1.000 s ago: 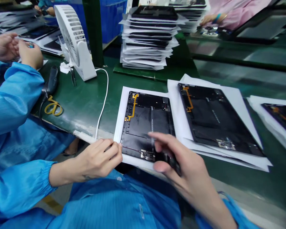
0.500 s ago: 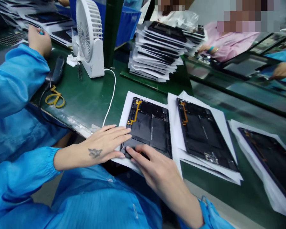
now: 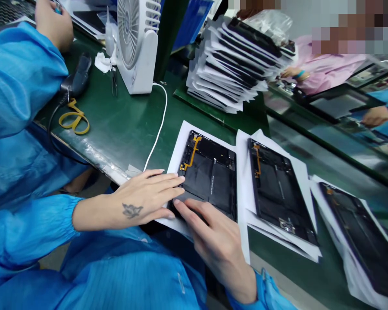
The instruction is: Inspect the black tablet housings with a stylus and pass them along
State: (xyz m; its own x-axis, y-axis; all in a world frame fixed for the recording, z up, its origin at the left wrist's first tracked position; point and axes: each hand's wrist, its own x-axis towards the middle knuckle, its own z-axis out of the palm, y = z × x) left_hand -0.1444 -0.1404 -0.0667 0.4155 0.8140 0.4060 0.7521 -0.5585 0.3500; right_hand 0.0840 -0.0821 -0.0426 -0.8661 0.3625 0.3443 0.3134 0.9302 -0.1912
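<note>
A tablet with its back cover off [image 3: 198, 181] lies on a white sheet [image 3: 177, 148] in front of me; black inner parts and an orange flat cable [image 3: 190, 157] show. My left hand [image 3: 145, 193] is laid flat with fingers stretched out, their tips on the tablet's near left edge. At the near left corner, my right hand [image 3: 216, 237] touches the tablet with bent, parted fingers. Nothing shows in its grasp, though the fingers partly cover that corner. Just right of it, a second opened tablet [image 3: 278, 189] rests on white sheets.
A third opened tablet [image 3: 358, 241] lies farther right. Behind stands a tall stack of tablets and white sheets [image 3: 226, 69]. A white fan [image 3: 139, 51], its cable [image 3: 160, 129], tweezers [image 3: 114, 82] and a dark handheld tool [image 3: 79, 77] are left. A co-worker's hand [image 3: 54, 26] is at upper left.
My view has shifted, so the tablets and fan sit somewhat differently in the picture. Both hands keep nearly the same places on the tablet.
</note>
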